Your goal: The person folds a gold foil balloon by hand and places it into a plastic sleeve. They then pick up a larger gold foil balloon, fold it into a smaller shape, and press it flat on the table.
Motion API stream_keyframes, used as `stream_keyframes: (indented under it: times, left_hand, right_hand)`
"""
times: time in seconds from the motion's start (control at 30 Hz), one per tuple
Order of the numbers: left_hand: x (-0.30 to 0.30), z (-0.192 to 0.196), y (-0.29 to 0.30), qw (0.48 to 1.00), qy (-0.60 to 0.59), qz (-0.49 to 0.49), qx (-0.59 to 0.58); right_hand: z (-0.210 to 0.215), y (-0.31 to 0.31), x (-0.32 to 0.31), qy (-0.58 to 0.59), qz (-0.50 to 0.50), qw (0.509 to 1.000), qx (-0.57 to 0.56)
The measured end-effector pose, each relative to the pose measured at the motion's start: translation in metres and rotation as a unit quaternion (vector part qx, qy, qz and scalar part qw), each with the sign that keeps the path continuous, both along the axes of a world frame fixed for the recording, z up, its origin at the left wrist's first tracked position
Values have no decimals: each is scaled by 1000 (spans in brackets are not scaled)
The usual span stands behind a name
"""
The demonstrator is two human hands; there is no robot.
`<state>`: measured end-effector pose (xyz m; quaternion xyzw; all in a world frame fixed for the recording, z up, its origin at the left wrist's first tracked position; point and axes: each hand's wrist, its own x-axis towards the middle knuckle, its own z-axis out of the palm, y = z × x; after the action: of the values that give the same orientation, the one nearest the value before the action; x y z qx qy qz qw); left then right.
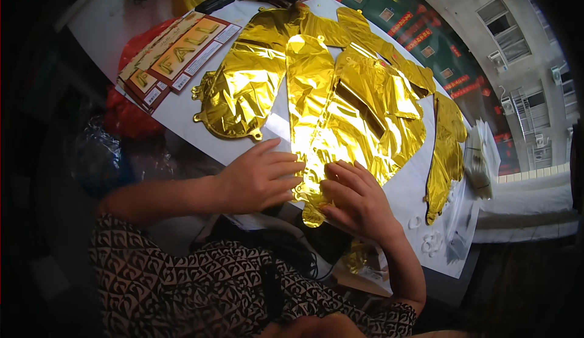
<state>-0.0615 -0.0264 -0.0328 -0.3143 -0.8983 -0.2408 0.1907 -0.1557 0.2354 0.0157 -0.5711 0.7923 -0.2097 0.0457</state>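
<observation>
Gold foil gleams across a white table (194, 119) as you bend over a long, narrow foil strip (310, 88), its near end lying between your two hands close to the front edge. Your left hand (258, 177) lies spread and unclenched, fingertips at the strip's left side, thumb pointing away; your right hand (360, 198) curves over the right side, though whether it pinches the foil you cannot tell from this view. A rounded foil piece (240, 94) lies left of the strip, crumpled foil sheets (407, 134) spread to its right, and a separate slender foil piece (445, 143) rests farther right, near white rings (432, 243). Printed cards (188, 46) overlap at the table's left.
</observation>
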Motion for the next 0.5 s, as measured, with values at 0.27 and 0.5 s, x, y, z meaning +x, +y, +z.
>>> stream_keyframes:
  times: [0.27,0.5]
  left_hand:
    - [-3,1,-6,999,16,-18,29]
    - [-104,16,-37,946,-11,309,-98]
  right_hand:
    - [4,-3,-2,15,32,999,-1]
    - [8,-39,-60,157,47,986,28]
